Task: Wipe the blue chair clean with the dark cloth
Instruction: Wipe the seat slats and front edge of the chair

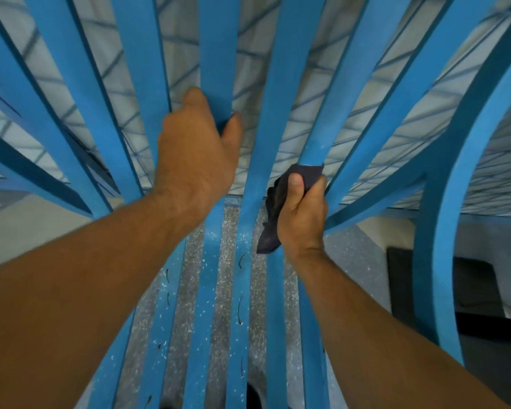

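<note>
The right hand (pixel 303 214) is keeping its fingers (pixel 296 184) pinched on the dark cloth (pixel 281 202), folding it around one slat (pixel 319 137) of the blue chair (pixel 219 54) so that front and edges are being rubbed together; a loose tail is hanging below the fist. The left hand (pixel 198 154) is curling around a neighbouring slat (pixel 216 69), thumb on one side, the rest hooked behind, probably bracing the chair against the rubbing. The chair is filling the view, backrest slats fanning upward, seat slats below looking speckled with pale dust, though blur is making that uncertain.
</note>
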`<move>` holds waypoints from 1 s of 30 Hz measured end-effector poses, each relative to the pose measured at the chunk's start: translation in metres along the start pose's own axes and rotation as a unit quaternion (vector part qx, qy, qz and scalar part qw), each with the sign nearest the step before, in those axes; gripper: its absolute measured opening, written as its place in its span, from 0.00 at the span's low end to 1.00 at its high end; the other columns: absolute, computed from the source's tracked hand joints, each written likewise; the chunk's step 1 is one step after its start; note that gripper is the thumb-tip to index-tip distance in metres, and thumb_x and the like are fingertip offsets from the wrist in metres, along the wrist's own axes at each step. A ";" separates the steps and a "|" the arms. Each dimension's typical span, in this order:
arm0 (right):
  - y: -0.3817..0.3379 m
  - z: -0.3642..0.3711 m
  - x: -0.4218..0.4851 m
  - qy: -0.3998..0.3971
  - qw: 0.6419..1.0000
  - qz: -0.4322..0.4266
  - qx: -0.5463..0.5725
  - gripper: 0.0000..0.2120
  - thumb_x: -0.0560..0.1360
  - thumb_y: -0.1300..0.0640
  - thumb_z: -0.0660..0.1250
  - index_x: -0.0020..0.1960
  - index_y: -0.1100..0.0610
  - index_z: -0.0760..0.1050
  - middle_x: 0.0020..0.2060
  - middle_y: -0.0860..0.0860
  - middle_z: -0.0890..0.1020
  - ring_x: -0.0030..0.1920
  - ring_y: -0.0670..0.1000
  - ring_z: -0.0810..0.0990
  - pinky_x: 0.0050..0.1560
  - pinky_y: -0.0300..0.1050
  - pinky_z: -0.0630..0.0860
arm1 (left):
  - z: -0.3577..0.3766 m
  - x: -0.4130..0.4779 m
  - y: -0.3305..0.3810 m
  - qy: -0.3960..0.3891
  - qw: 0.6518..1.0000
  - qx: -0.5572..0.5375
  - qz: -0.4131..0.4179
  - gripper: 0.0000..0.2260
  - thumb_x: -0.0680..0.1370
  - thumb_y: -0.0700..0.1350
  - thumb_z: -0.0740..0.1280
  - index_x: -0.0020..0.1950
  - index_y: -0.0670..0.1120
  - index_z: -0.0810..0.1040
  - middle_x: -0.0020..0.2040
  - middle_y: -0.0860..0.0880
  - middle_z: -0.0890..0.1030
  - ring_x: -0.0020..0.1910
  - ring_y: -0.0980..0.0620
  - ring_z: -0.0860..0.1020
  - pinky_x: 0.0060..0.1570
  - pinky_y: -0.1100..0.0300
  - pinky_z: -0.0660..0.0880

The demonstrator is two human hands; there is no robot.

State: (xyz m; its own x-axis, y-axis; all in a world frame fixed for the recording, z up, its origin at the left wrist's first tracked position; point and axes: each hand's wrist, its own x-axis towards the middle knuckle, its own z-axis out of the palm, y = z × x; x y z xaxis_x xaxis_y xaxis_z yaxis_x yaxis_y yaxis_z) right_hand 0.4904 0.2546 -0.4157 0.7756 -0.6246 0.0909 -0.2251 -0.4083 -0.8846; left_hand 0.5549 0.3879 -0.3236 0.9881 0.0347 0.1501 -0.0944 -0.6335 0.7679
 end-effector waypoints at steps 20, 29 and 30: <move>-0.141 -0.032 0.077 0.133 0.983 -0.120 0.049 0.15 0.82 0.50 0.55 0.52 0.62 0.71 0.38 0.43 0.74 0.40 0.45 0.73 0.41 0.39 0.68 | -0.006 -0.002 0.007 -0.055 0.998 0.012 -0.039 0.14 0.80 0.53 0.61 0.53 0.43 0.66 0.42 0.45 0.77 0.40 0.44 0.78 0.36 0.52 0.75; -0.112 -0.029 0.050 0.081 0.995 -0.044 0.033 0.15 0.83 0.51 0.55 0.56 0.62 0.73 0.43 0.49 0.77 0.44 0.50 0.76 0.43 0.39 0.68 | -0.005 -0.002 0.008 -0.053 0.998 0.018 -0.039 0.13 0.80 0.53 0.62 0.50 0.45 0.64 0.39 0.47 0.75 0.36 0.46 0.77 0.32 0.55 0.72; -0.128 -0.031 0.060 0.105 0.992 -0.058 0.039 0.15 0.83 0.51 0.55 0.55 0.61 0.73 0.43 0.48 0.77 0.44 0.50 0.76 0.44 0.40 0.69 | -0.005 -0.002 0.008 -0.056 0.998 0.017 -0.039 0.13 0.80 0.53 0.62 0.50 0.45 0.64 0.37 0.49 0.74 0.36 0.47 0.76 0.32 0.56 0.71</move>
State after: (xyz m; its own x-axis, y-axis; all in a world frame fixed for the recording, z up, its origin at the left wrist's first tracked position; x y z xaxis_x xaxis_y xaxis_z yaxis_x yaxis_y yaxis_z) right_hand 0.5471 0.2489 -0.2823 0.6524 -0.7043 0.2797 -0.0894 -0.4380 -0.8945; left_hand 0.5512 0.3867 -0.3148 0.9998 -0.0006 0.0190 -0.0147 -0.6583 0.7526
